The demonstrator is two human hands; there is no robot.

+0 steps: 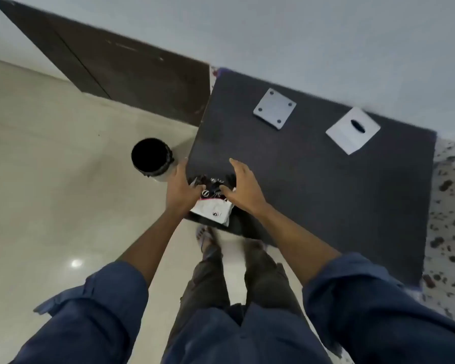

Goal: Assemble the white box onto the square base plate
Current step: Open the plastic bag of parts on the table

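A square grey base plate (274, 108) with a hole near each corner lies flat at the far side of the dark table (326, 195). To its right sits the white box (353, 130), with a dark oval slot in its top. Both hands are at the table's near left corner, far from the plate and box. My left hand (181, 191) and my right hand (243, 186) reach into a small white and pink packet (213, 210) with small dark and silvery hardware pieces (212, 184) at its mouth. What the fingertips pinch is hidden.
A black round container (150, 155) stands on the pale tiled floor left of the table. A dark wooden door (132, 74) is at the back left. A speckled surface (449, 206) borders the table's right side. My legs and feet are below.
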